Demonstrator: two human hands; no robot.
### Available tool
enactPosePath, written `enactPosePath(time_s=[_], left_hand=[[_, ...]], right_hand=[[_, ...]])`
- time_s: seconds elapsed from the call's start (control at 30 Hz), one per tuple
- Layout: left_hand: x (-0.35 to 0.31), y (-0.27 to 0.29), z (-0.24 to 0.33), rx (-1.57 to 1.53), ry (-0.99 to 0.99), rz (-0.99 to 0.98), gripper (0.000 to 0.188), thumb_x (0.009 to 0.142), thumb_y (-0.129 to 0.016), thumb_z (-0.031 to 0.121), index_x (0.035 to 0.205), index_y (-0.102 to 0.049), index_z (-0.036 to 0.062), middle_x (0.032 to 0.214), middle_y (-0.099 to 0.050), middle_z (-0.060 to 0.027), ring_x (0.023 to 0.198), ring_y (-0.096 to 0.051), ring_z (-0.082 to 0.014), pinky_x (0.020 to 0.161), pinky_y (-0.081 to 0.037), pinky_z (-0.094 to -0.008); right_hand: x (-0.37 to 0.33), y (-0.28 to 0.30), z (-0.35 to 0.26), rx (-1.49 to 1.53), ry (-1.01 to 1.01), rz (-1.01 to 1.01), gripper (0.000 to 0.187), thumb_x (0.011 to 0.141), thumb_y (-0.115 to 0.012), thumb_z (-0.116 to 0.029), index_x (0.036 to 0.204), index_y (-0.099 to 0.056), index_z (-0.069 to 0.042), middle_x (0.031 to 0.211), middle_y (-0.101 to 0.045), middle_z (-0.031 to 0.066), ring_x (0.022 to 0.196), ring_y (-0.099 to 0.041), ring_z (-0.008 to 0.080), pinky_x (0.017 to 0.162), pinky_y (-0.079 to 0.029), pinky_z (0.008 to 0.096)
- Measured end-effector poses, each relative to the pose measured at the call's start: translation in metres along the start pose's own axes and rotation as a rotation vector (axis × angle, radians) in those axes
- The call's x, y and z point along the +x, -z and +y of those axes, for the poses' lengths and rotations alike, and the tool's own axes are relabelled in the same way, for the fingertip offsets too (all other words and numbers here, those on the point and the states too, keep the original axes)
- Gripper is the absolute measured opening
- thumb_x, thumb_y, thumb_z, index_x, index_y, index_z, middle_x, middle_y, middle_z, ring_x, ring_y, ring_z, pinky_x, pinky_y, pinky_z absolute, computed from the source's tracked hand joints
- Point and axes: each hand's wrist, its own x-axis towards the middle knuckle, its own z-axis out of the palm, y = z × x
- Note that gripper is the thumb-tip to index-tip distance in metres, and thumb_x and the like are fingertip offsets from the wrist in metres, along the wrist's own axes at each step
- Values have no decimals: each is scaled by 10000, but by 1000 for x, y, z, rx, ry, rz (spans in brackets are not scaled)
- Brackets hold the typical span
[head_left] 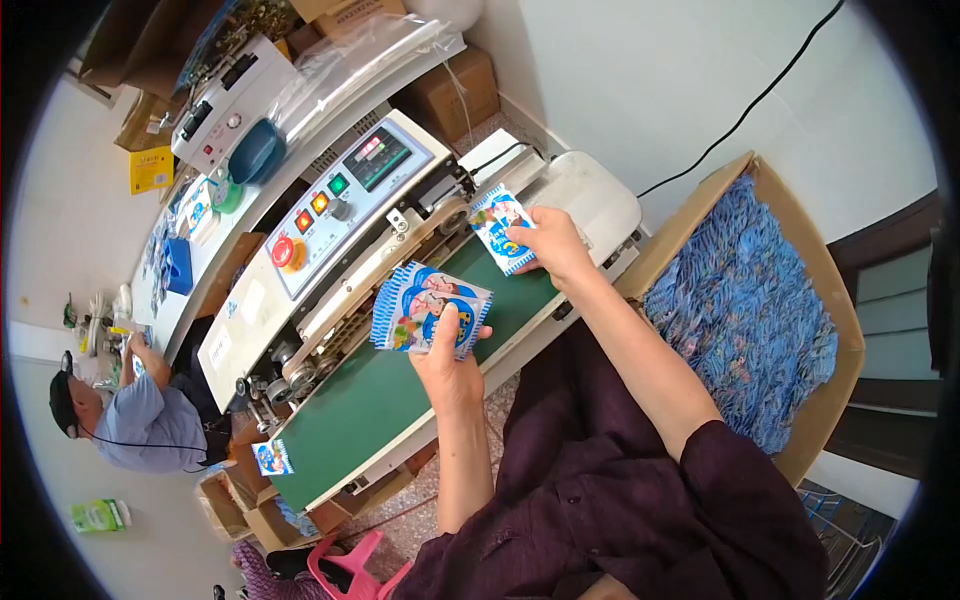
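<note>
My left hand (447, 380) is closed around a fanned stack of small blue-and-white packets (408, 312), its thumb pressing on the top one. The stack is held above the green conveyor belt (370, 400) of a band sealing machine (345, 215). In my right hand (552, 245) a single packet (490, 218) is pinched between thumb and fingers, close to the sealing track at the machine's right end. Another packet (272, 458) lies at the belt's far left end.
A large cardboard box (848, 350) filled with blue packets (740, 310) stands to my right. At the left, a co-worker (155, 420) sits by a curved table with a blue bowl (257, 153) and a second machine (230, 110). A pink plastic chair (345, 567) is below.
</note>
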Motion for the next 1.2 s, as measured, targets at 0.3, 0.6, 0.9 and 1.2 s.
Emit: enactPosePath(time_s=[0.3,0.6,0.9,1.2], left_hand=[[-11,16,14,-2,-33,47,329,829,-646,102,1128,-527,32,999,-607,-79,832,-624,-168,533,-544,-295],[-11,33,17,20,16,37,324,812,-666,78,1108,-545,29,980,-624,-69,790,-630,-152,520,-553,-285],[-5,16,3,16,116,-64,343,800,-686,99,1106,-549,27,990,-623,-72,808,-630,-163,537,-562,-283],[3,1,-6,13,118,-65,321,807,-674,97,1093,-553,19,995,-632,-88,810,-640,-167,528,-560,-278]], right_hand=[[-9,-68,37,-466,371,90,213,731,-670,-176,724,-595,23,668,-606,213,665,-614,365,622,-473,413],[-67,-49,-10,-273,299,-262,118,842,-601,-109,777,-593,-11,677,-554,-9,609,-496,58,546,-414,216],[-80,-36,-3,-236,451,-206,82,800,-630,-37,772,-574,16,782,-544,34,658,-532,88,602,-434,242],[-68,-18,7,359,137,-209,109,890,-579,-106,965,-561,-28,906,-612,19,825,-543,75,752,-438,244]])
